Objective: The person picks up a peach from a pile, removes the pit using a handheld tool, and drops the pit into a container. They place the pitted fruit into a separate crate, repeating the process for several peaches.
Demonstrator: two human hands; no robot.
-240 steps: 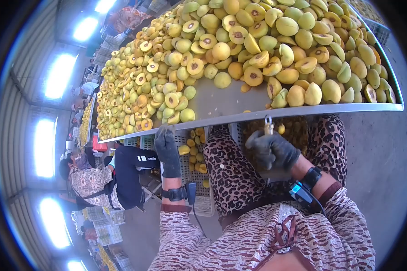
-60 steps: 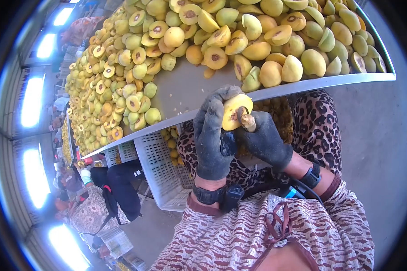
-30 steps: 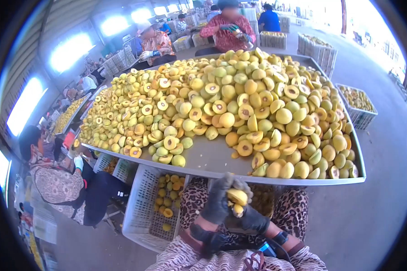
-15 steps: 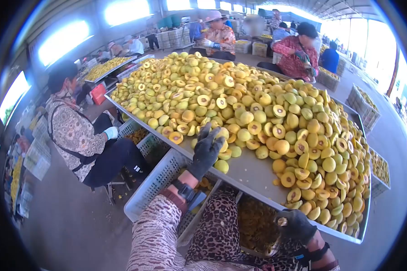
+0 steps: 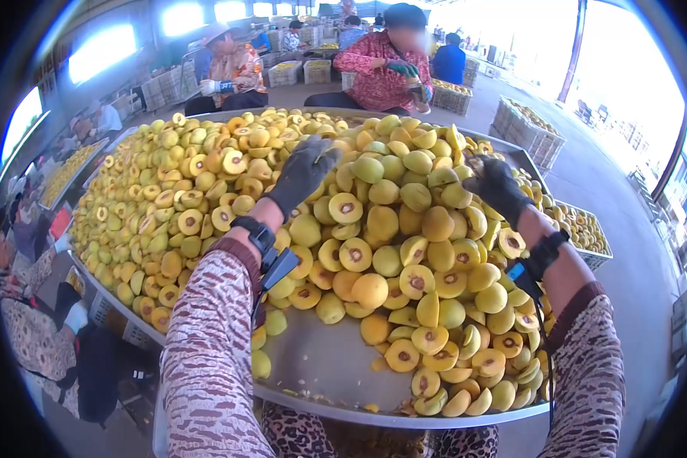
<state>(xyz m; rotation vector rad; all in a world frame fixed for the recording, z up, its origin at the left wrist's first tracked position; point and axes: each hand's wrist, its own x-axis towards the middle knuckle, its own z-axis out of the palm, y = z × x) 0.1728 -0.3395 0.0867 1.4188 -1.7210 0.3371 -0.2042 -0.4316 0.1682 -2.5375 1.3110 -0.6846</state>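
A heap of halved yellow-green peaches, many showing brown stones, covers a metal-rimmed table. My left hand, in a dark glove, lies over the top of the heap with its fingers stretched forward on the fruit. Farther right, my right hand, also gloved, reaches to the far side of the heap with its fingers curled inward. Something small and pale shows by its fingertips, but I cannot make out what it is. Both wrists carry dark bands.
Across the table sits a person in a red patterned top; another in an orange patterned top sits left of them. A third person is at the lower left. Crates of fruit stand on the floor to the right.
Both hands have moved forward onto the heap, the left from the table's near edge, the right from above my lap. The view has turned right. Fruit in the middle is piled higher.
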